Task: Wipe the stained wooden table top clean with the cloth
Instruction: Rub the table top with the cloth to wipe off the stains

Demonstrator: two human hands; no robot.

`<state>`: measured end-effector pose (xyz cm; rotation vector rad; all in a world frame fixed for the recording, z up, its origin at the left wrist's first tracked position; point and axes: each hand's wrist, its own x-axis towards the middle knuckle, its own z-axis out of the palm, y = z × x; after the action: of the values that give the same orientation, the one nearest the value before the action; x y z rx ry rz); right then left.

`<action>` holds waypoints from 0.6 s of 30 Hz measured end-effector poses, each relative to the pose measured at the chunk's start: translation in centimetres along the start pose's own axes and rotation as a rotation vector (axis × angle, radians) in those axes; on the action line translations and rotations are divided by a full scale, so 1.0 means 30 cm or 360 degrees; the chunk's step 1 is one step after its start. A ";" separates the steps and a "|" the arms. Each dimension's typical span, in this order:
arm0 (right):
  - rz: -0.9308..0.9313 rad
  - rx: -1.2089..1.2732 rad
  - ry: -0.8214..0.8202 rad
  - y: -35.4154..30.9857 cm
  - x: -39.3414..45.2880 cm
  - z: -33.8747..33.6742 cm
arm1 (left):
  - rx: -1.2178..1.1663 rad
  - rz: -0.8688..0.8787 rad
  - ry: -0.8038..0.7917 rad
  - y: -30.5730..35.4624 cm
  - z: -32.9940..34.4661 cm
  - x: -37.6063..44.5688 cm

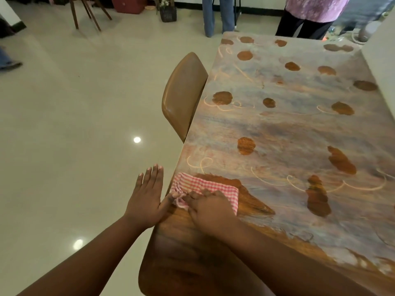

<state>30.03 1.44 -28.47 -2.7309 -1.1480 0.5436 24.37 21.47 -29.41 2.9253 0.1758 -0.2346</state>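
Stained table (288, 129); right hand (210, 212) grips checked cloth (205, 185); left hand (147, 199) flat, fingers straight.

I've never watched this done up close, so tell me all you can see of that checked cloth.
The pink-and-white checked fabric cloth lies folded and bunched near the wooden table top's left edge. The right hand presses down on it, fingers curled into it. The open left hand's thumb touches its bunched corner. Wiped brown wood shows beside it.

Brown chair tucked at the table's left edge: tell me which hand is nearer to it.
Left. The left hand hovers flat beside the table edge, just below the brown chair. The right hand rests on the checked cloth, further right.
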 end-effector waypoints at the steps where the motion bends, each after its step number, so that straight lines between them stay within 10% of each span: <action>1: 0.0027 0.0047 0.0035 0.023 -0.011 -0.008 | 0.0001 -0.0013 -0.0002 -0.004 -0.004 -0.006; 13: -0.0374 0.0094 0.0019 -0.075 0.103 0.016 | -0.0061 -0.0011 -0.0017 -0.013 0.013 -0.114; 18: 0.0084 0.0089 0.0142 0.045 0.238 -0.064 | -0.0105 -0.0077 -0.0031 -0.044 0.028 -0.141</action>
<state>36.26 5.63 -29.01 -2.7145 -1.0274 0.4482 19.93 22.16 -29.75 2.8549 0.2472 -0.2596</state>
